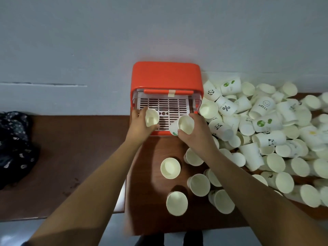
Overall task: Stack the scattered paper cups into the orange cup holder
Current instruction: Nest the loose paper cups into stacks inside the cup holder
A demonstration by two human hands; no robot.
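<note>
Paper cups (276,132) heap on the surface (74,150) right of the orange cup holder (166,77); light and crushable, best pinched gently at the stiffer rim. Left hand (140,124) and right hand (195,132) fingers each grip one cup over the holder's grille.

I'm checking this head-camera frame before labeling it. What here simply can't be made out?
- Pile of cups: the right edge cuts it off, so no count.
- Orange cup holder: its lid hides the inside back.
- Left hand and right hand: each cup hides its fingers' far grip.
- Dark cloth: cropped, too dim.
</note>
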